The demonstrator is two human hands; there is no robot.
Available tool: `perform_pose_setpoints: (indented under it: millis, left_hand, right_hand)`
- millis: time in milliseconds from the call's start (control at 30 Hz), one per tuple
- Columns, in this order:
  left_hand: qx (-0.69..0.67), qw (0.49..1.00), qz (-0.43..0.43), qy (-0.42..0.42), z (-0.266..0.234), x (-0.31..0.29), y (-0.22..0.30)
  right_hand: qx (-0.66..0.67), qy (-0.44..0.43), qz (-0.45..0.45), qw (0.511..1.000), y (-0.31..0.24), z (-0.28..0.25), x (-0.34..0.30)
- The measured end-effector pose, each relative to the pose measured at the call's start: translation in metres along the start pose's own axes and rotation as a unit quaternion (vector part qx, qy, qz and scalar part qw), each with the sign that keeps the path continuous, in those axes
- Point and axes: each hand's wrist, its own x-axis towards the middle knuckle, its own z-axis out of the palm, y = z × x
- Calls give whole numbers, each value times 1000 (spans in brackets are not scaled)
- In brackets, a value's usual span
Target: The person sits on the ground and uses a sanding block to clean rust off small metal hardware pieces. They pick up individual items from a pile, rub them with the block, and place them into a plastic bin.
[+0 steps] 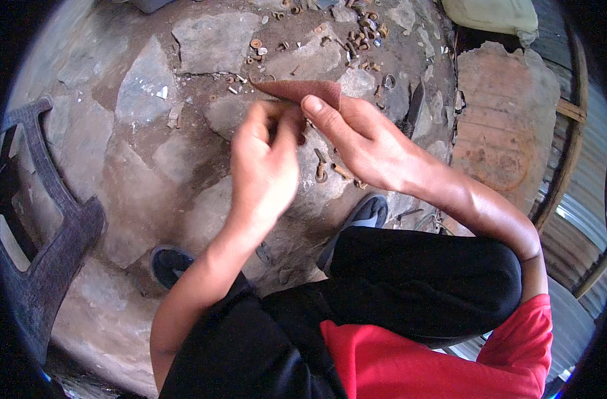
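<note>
A reddish-brown piece of sandpaper (pixel 310 91), folded to a point at its left end, is held above the stone floor. My right hand (pixel 370 143) grips it, thumb pressed along its near edge, the other fingers hidden behind. Close beside, my left hand (pixel 267 156) is closed, with fingers curled and tips meeting just under the sandpaper. Whatever lies between those fingertips is too dark and covered to make out. Below the hands, a few rusty bolts (pixel 341 171) and a ring-like piece lie on the floor.
Several rusty nuts and bolts (pixel 365 34) lie scattered at the far side of the uneven stone floor (pixel 144 193). A dark chair (pixel 51 219) stands on the left. A rusty metal sheet (pixel 503 126), a pale container (pixel 493 14) and corrugated metal (pixel 576 233) line the right.
</note>
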Motion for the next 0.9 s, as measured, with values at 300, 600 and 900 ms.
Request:
perform_pose_setpoints:
  millis: [300,600,900]
  left_hand:
    - [25,999,21,-5,7,-15,6]
    - [200,973,117,-13,2,-10,11]
    - [-84,995,-55,10,-1,4,13]
  right_hand:
    - [44,-5,-3,999,5,7,4]
    - [83,4,-8,997,3,8,6]
    - [-59,54,-64,995,-2,9,1]
